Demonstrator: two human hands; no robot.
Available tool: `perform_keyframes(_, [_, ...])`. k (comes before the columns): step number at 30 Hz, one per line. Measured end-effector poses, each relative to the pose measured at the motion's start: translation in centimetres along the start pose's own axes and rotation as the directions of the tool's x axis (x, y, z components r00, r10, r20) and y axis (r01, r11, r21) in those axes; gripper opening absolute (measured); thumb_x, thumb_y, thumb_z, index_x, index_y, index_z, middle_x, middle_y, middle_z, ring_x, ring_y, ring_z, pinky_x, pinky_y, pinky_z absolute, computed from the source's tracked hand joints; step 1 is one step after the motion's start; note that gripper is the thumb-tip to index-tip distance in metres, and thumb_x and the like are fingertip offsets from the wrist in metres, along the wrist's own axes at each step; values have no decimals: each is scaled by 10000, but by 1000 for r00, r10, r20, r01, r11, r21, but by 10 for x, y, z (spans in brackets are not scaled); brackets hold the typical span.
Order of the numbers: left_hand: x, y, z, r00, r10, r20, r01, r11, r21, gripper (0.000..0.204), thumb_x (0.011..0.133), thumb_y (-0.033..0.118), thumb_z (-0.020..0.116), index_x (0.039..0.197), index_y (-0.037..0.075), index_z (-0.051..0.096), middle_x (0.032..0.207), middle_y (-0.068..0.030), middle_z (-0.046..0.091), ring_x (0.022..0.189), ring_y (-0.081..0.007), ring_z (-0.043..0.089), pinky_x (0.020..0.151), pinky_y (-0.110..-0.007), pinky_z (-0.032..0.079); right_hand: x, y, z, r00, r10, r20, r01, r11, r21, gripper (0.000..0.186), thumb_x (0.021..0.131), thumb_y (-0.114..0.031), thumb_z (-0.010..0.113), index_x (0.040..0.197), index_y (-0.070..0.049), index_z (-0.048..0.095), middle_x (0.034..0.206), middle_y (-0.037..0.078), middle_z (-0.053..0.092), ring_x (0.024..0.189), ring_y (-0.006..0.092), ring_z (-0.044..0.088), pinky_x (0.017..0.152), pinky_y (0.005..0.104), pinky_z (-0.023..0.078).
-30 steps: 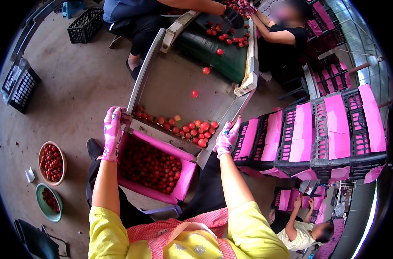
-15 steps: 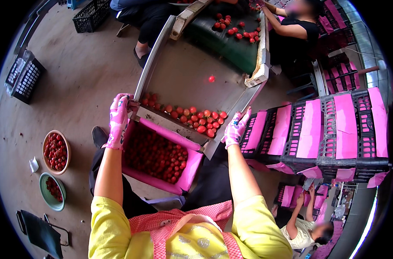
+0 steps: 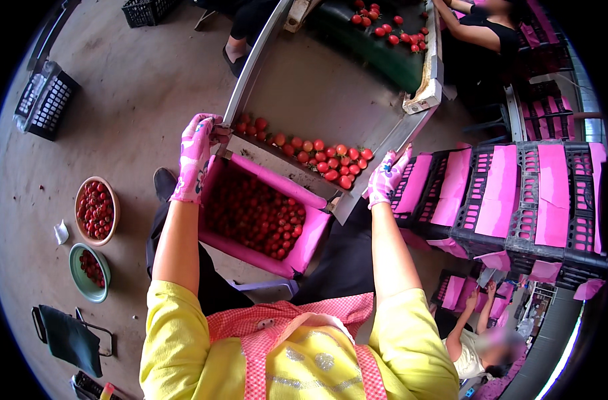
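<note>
My left hand (image 3: 198, 159), in a pink patterned glove, curls its fingers round the left edge of a metal chute (image 3: 304, 100). Against the chute's right edge lies my right hand (image 3: 389, 177), gloved alike, its fingers stretched out and slightly apart. Small red tomatoes (image 3: 330, 162) are gathered along the chute's near lip. Below that lip, between my legs, stands a pink-lined crate (image 3: 312, 248) holding many more tomatoes (image 3: 257, 223). The undersides of both hands are hidden.
A dark green belt (image 3: 357, 57) carrying tomatoes meets the chute's far end. Black crates with pink liners (image 3: 504, 193) line the right. Leftward are an orange basin (image 3: 116, 217), a green basin (image 3: 84, 291), a folding stool (image 3: 67, 340) and a black crate (image 3: 50, 107). Other people sit around.
The view has shifted, so the scene sits farther right. A lone tomato that was midway down the chute no longer shows there. Both hands keep their places at the chute's edges.
</note>
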State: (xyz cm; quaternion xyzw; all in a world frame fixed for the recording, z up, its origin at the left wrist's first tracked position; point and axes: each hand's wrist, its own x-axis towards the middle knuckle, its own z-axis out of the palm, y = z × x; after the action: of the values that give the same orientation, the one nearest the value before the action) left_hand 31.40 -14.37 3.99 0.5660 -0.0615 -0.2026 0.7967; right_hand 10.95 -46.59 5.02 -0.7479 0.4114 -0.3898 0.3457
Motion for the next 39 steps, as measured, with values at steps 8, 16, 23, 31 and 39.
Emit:
perform_keyframes(8, [-16,-2,-26,989,-143,47,143,990,-12,324,879,108,440,1164,-10,540,839,-109,662,678,-160,629,651,-265,510,2,7,0,1000,22,13,-22,999,34,548,974,-202,434,1447,-31,216,1424,230,363,1267,329,433,1040,378,344])
perform_keyframes(16, [-20,-37,-64,939,-336,-69,333,846,416,277,846,19,400,1065,25,569,753,-82,630,642,-154,609,577,-261,495,-6,-21,-9,981,-186,55,193,931,-308,564,919,-163,499,1419,-54,262,1356,252,408,1222,381,440,1008,437,356])
perform_keyframes(23, [-19,-67,-73,953,-297,-54,242,647,723,193,836,177,600,973,43,576,818,-133,621,786,-270,618,689,-376,467,-5,-43,-16,619,-424,661,782,409,-470,348,886,-292,506,1165,-109,605,1113,107,625,1105,243,554,1079,439,259])
perform_keyframes(31, [-17,-71,-59,943,-302,-136,266,447,854,428,896,440,524,1046,44,582,965,-233,641,956,-414,597,778,-445,466,-27,-49,-3,572,-55,818,782,337,-524,301,850,-274,554,1075,-75,563,987,147,618,903,303,617,872,453,402])
perform_keyframes(39, [-28,-56,-51,959,-249,-138,235,421,876,395,914,402,505,1067,44,570,1021,-235,629,1008,-419,575,823,-450,454,-100,-48,0,375,-46,926,832,458,-314,337,858,-282,557,1107,-56,577,1017,159,615,923,338,597,842,440,455])
